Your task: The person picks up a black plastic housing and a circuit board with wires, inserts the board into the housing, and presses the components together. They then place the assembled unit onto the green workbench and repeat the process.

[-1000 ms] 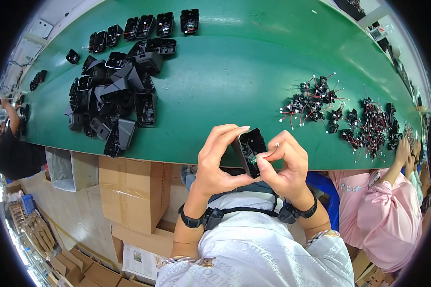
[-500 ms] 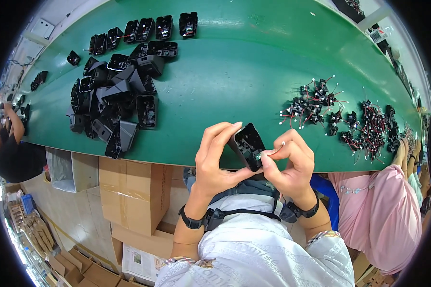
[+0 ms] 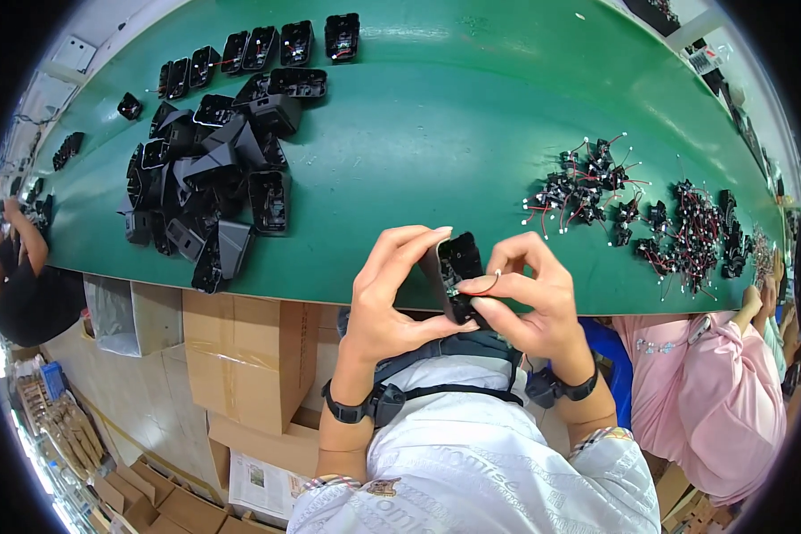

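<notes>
Just past the near edge of the table, my left hand grips a black plastic housing between thumb and fingers, its open side facing up and to the right. Small parts show inside it. My right hand reaches to the opening, thumb and forefinger pinched at the inner parts. A thin red wire runs from a small pale connector inside the housing to those fingertips and loops above them. The fingers partly cover the lower end of the housing.
On the green table, a heap of black housings lies left, a row of wired housings behind it. Wired small parts are piled right. A cardboard box stands below the edge. Co-workers sit left and right.
The housing has turned to stand more upright in my left hand. My right fingertips have shifted slightly left, and the red wire now shows as a loop over them.
</notes>
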